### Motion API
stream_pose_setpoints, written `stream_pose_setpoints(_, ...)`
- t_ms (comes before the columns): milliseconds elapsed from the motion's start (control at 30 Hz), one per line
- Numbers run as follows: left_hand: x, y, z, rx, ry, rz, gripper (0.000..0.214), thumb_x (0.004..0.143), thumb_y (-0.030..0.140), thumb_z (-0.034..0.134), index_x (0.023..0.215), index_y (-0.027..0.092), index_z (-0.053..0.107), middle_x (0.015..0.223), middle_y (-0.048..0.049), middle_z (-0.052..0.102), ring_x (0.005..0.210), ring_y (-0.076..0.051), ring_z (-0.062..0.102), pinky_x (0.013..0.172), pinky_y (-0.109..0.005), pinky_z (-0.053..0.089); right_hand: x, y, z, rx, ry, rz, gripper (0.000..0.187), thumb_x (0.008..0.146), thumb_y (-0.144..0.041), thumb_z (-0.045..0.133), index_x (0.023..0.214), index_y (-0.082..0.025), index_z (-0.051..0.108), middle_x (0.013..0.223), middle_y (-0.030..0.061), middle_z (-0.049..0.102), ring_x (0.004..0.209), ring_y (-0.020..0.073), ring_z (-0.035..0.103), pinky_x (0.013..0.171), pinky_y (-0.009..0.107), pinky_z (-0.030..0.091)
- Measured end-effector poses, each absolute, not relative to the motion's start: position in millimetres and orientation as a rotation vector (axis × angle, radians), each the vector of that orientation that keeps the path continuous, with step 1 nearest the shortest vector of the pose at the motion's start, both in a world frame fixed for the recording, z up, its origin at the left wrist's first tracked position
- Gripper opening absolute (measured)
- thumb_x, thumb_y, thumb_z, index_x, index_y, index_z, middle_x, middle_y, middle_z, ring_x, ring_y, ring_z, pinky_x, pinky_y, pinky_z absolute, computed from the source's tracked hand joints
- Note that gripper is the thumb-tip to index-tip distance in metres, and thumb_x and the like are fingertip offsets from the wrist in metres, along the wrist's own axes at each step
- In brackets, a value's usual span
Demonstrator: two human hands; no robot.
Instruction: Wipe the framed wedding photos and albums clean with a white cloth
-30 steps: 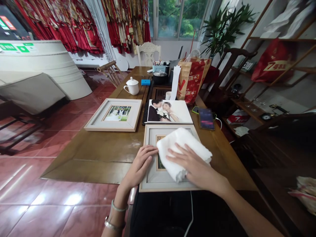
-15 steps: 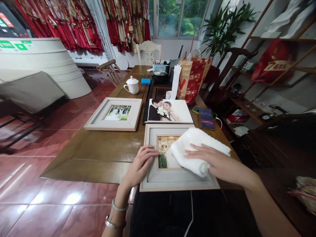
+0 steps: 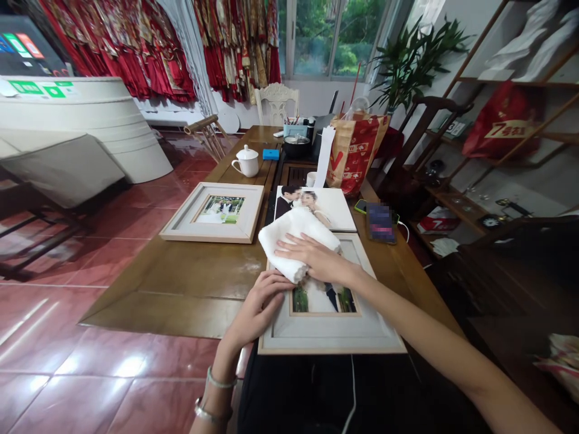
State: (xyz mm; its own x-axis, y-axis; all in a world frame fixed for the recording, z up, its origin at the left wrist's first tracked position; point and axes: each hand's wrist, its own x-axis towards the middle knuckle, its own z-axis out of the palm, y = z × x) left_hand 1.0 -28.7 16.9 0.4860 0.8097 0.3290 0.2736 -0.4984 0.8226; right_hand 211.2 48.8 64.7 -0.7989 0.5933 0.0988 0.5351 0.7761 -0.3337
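A picture frame (image 3: 332,330) with a pale mat and a wedding photo lies at the table's near edge. My left hand (image 3: 257,304) grips its left side, fingers curled over the border near the photo. Under my right hand (image 3: 314,256) is a folded white cloth (image 3: 277,240), held against the frame's upper left part with fingers laid across it. The cloth hides that corner and part of the photo, and overlaps the lower edge of a photo panel (image 3: 341,208) behind the frame. A second framed picture (image 3: 181,228) rests on the table to the left.
On the wooden table (image 3: 190,283) stand a lidded white cup (image 3: 246,163), a small blue box (image 3: 271,155) and a red-and-brown paper bag (image 3: 357,157). A phone (image 3: 381,222) with a cable lies right of the panel. Shelves (image 3: 470,199) flank the right side.
My right hand has slid the white cloth left and away from me, from the frame's right half to its upper left corner. My left hand stays on the frame's left side.
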Motion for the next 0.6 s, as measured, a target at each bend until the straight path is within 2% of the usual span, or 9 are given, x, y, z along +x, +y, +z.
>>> stream_pose_setpoints(133,0,-29,18,1.991,0.889,0.958,0.028,0.096,0.019,0.046,0.115,0.023,0.066,0.116,-0.0078,0.064,0.118,-0.024,0.047,0.104,-0.043,0.037,219,43,61,-0.927,-2.783,0.561,0.088,0.058,0.008,0.039,0.141,-0.020,0.045,0.152,0.0036,0.037,0.146,0.0176,0.018,0.118,0.049,0.012)
stream_pose_setpoints(300,1,-29,17,1.976,0.895,0.961,0.029,0.096,0.020,0.046,0.118,0.024,0.065,0.117,-0.0081,0.063,0.120,-0.024,0.045,0.105,-0.044,0.036,265,16,75,-1.137,-2.789,0.753,0.087,0.055,0.005,0.038,0.135,-0.025,0.053,0.147,-0.0020,0.046,0.143,0.0172,0.028,0.119,0.045,0.017)
stream_pose_setpoints(433,1,-28,17,1.979,0.902,0.964,0.029,0.096,0.020,0.046,0.118,0.024,0.065,0.117,-0.0077,0.064,0.121,-0.024,0.046,0.105,-0.043,0.036,290,-5,86,-1.568,-2.659,0.676,0.078,0.062,0.004,0.037,0.131,-0.026,0.058,0.144,-0.0027,0.050,0.141,0.0205,0.032,0.117,0.047,0.022)
stream_pose_setpoints(600,1,-28,15,1.983,0.917,0.970,0.031,0.098,0.022,0.042,0.119,0.024,0.064,0.119,-0.0080,0.063,0.120,-0.024,0.046,0.106,-0.045,0.036,273,-34,83,-1.744,-2.581,0.512,0.085,0.059,0.006,0.037,0.139,-0.020,0.049,0.150,0.0014,0.042,0.145,0.0229,0.023,0.119,0.052,0.015)
